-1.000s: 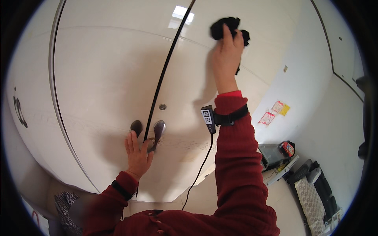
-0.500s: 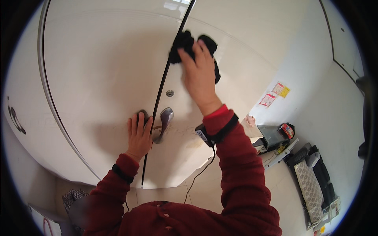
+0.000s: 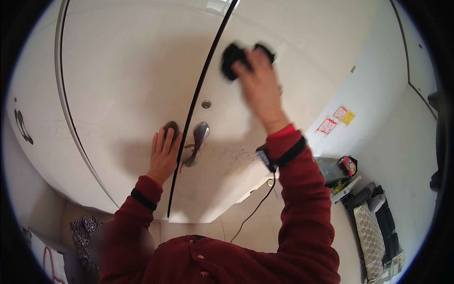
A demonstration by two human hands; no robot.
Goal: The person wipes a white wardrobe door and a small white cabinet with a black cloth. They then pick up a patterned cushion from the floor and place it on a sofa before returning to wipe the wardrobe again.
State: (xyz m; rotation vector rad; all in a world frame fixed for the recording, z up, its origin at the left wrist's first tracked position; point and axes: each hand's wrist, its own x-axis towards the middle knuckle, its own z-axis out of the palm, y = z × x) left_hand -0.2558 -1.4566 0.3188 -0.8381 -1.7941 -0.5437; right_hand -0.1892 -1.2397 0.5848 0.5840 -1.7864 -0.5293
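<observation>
1. Left hand (image 3: 164,154) is laid open, fingers extended, over a dark handle (image 3: 170,130); the handle's lower part is covered.
2. Right hand (image 3: 261,90) is partly closed on a black cloth (image 3: 232,61), held at the cream door (image 3: 302,61) above and right of the left hand; cloth folds are blurred, its underside hidden.
3. Second handle (image 3: 200,137) is positioned just right of the left hand.

This is looking like a home: a cream cabinet (image 3: 142,85) is standing on the left, and patterned cloth (image 3: 369,234) is partly covering dark furniture (image 3: 386,220) on the right.
</observation>
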